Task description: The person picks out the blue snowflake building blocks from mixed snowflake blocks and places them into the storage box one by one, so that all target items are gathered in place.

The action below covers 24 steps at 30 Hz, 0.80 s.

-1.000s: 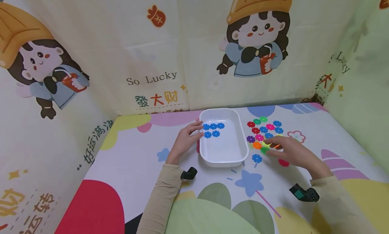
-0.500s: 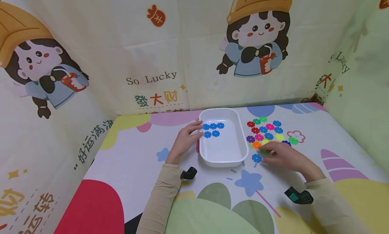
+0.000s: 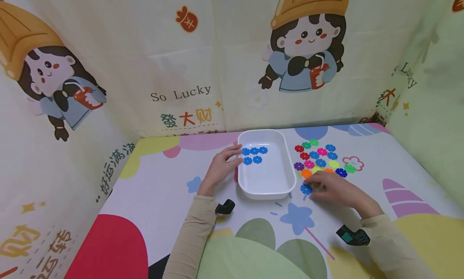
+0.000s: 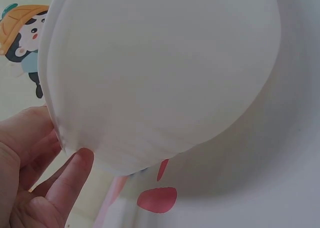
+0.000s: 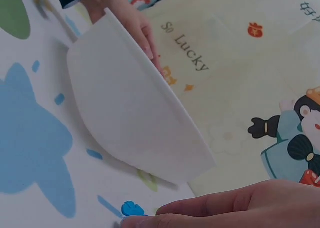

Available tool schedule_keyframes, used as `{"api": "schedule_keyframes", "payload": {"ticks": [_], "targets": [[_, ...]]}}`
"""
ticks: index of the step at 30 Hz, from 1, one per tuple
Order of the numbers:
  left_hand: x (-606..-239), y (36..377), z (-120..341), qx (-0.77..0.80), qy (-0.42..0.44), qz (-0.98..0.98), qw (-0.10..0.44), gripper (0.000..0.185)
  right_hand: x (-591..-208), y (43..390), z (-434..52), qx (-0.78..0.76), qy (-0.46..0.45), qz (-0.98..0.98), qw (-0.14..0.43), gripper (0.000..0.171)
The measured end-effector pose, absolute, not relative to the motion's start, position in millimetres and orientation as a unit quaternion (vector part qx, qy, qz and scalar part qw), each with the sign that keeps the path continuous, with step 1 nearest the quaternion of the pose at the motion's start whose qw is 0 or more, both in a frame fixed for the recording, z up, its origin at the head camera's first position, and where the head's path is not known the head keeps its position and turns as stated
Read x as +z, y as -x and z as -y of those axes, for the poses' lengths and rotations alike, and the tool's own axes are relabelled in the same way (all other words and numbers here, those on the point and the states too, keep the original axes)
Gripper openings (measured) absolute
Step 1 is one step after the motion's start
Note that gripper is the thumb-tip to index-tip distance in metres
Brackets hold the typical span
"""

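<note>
My left hand (image 3: 220,169) holds the left rim of a white plastic tray (image 3: 268,186). In the left wrist view, its front digit presses the tray's outer wall (image 4: 165,78) while other fingers reach the rim. Inside the tray lie several blue snowflake discs (image 3: 255,151) in two rows. To the right of the tray, my right hand (image 3: 338,189) pinches at a single blue snowflake disc (image 3: 306,189) on the table, index finger above it and thumb at its right. The right wrist view shows a fingertip overlapping that blue disc (image 5: 132,208).
Beyond my right hand, loose snowflake discs in red (image 3: 299,148), green (image 3: 349,168), pink (image 3: 309,164), dark blue (image 3: 341,172) and other colours lie spread on the patterned tablecloth (image 3: 166,178). A printed cloth backdrop (image 3: 188,61) rises behind and at both sides.
My right hand has moved left and toward me, from over the pile's near edge to the single blue disc, uncovering several discs. The left hand and tray stay put.
</note>
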<state>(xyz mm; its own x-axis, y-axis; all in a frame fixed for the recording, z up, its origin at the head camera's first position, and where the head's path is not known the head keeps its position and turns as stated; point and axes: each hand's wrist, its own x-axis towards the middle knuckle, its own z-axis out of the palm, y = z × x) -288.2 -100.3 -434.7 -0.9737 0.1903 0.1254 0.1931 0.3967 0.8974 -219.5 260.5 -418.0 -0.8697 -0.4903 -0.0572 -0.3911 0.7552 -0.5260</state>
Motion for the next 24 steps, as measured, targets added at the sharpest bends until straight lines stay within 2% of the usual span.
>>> {"api": "schedule_keyframes", "payload": {"ticks": [24], "targets": [[-434.5, 287.1, 99.7, -0.535, 0.113, 0.837, 0.005, 0.037, -425.2, 219.8, -252.7, -0.236, 0.237, -0.939, 0.085, 0.032]]}}
